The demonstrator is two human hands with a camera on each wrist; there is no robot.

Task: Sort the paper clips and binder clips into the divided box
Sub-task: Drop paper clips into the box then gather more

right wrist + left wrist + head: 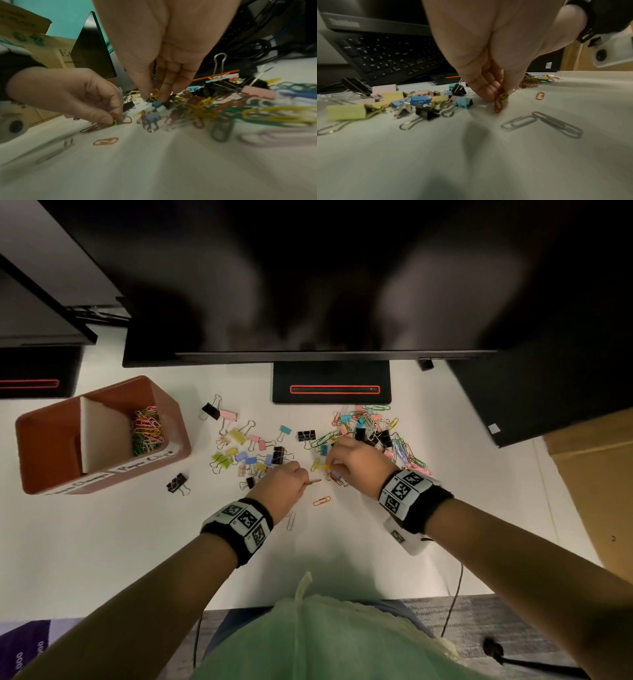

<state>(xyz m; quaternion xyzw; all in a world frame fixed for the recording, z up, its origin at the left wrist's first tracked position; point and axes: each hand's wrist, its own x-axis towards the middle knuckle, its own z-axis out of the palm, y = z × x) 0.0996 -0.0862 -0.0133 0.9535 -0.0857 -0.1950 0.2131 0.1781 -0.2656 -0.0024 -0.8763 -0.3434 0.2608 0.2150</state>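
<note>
A red-brown divided box point(51, 440) stands at the left, with coloured paper clips point(147, 429) in its right compartment. Binder clips point(246, 453) in several colours lie scattered mid-table. A tangle of paper clips point(376, 433) lies to their right. My left hand point(303, 479) pinches a small bunch of paper clips point(499, 100), orange, yellow and green, just above the table. My right hand point(334, 465) pinches a yellow paper clip point(155, 92) at the near edge of the tangle. The two hands are close together.
A monitor base point(331, 383) and a dark screen stand behind the clips, with a keyboard point(390, 56) under the screen. A cardboard box point(596, 491) is at the right. Near my hands lie a loose orange clip point(322, 501), silver clips point(542, 124) and a black binder clip point(178, 483).
</note>
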